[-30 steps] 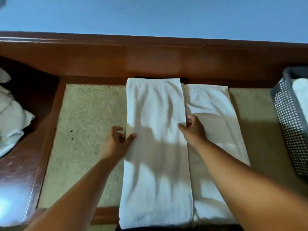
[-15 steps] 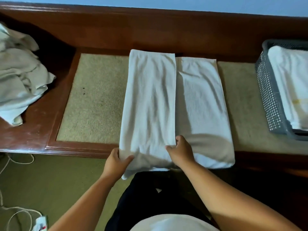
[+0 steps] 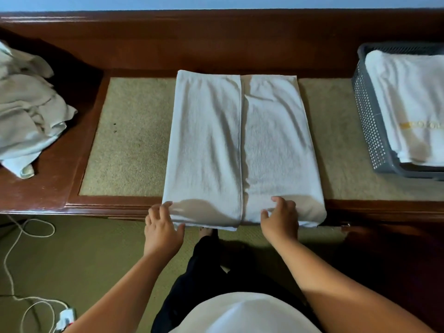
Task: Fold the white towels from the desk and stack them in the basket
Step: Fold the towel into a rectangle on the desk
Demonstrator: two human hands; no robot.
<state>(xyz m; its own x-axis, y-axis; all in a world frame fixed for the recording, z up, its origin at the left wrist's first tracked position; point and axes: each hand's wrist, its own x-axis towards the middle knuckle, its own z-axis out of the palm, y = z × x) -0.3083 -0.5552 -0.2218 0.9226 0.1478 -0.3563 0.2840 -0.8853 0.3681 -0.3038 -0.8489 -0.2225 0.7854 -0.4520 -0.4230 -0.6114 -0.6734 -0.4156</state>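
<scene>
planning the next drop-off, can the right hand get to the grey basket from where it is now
Probably yes: only bare mat lies between the right hand and the grey basket, whose top is open.

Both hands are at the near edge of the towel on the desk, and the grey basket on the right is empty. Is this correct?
Not empty: the head view shows a folded white towel in the grey basket. The rest is right.

White towel (image 3: 204, 140); red-brown desk (image 3: 36, 188) with beige speckled inlay (image 3: 129, 140); grey perforated basket (image 3: 367, 121); blue wall (image 3: 216, 2); olive floor (image 3: 84, 260).
</scene>
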